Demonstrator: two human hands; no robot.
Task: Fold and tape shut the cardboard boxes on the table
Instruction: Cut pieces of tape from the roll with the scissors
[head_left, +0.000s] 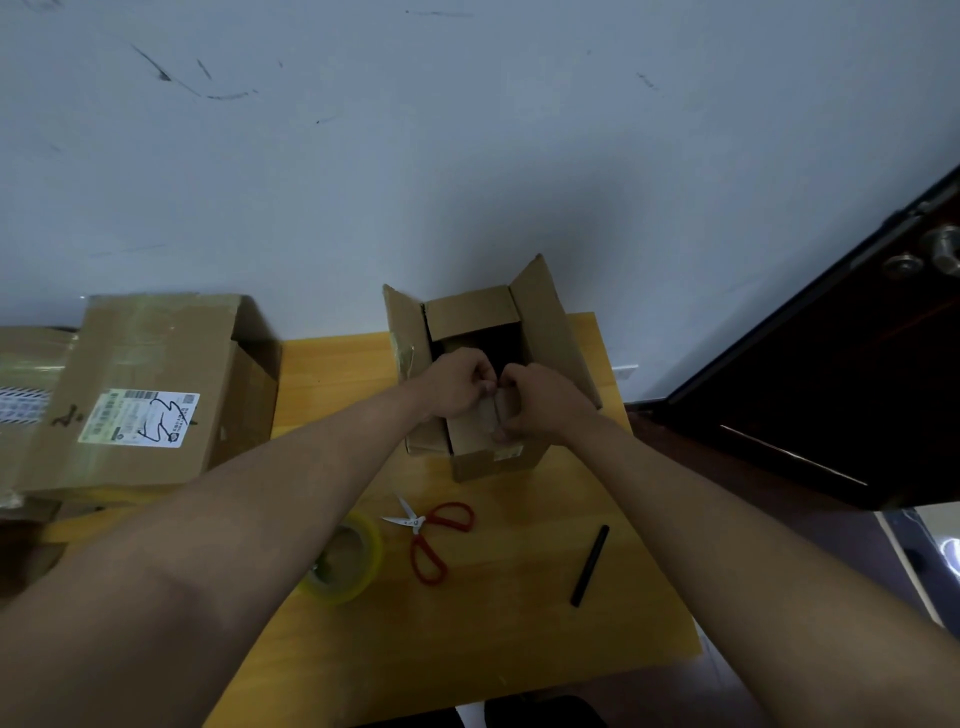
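Observation:
A small open cardboard box (545, 332) stands at the far middle of the yellow table (493, 623), its side flaps and far flap up. My left hand (457, 384) and my right hand (540, 402) meet over its near flap (470, 431), fingers curled and pinching the flap's top edge. A larger taped box (156, 384) with a white shipping label lies at the left. A roll of yellowish tape (348, 561) sits near my left forearm, partly hidden by it. Red-handled scissors (431, 535) lie beside the roll.
A black marker (589, 564) lies on the table's right side. A pale wall rises right behind the boxes. A dark wooden door (831, 364) with a metal knob stands at the right. More flattened cardboard is stacked at the far left edge.

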